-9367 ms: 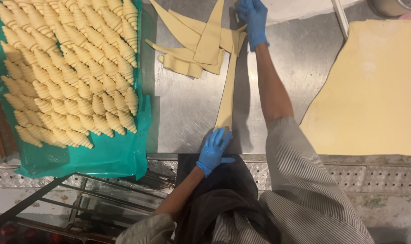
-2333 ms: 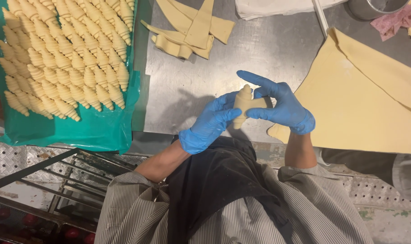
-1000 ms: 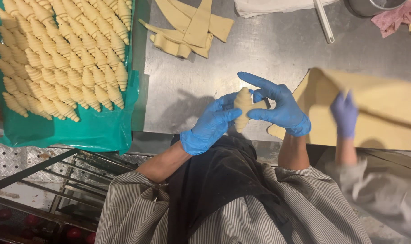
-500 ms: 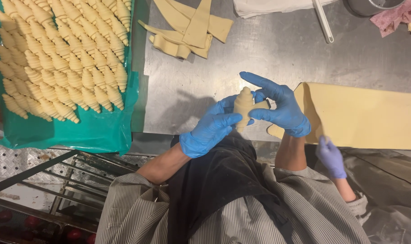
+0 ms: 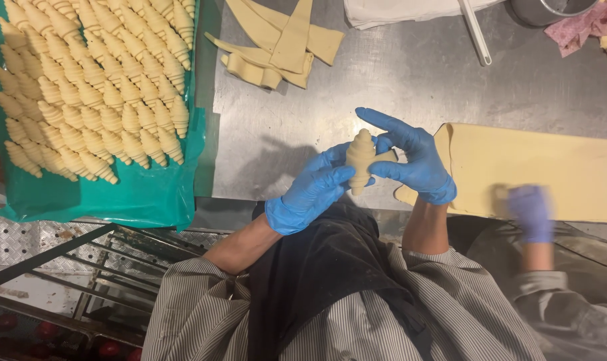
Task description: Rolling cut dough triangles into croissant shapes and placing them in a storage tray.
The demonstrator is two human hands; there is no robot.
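Two gloved hands, left hand point(image 5: 310, 194) and right hand point(image 5: 413, 160), clasp the rolled croissant point(image 5: 361, 157) between them.

Commercial bakery, pastry production line. Evidence: stainless steel worktable point(image 5: 410, 100), a green-lined tray point(image 5: 136, 200) packed with rows of shaped raw croissants point(image 5: 96, 87), a pile of cut dough triangles point(image 5: 283, 43), and a big rolled dough sheet point(image 5: 550, 167) at the right. Also blue disposable gloves on the worker's hands point(image 5: 420, 160) and on a co-worker's hand point(image 5: 530, 210), a striped uniform with dark apron point(image 5: 323, 281), and a metal rack point(image 5: 83, 267) below the table.
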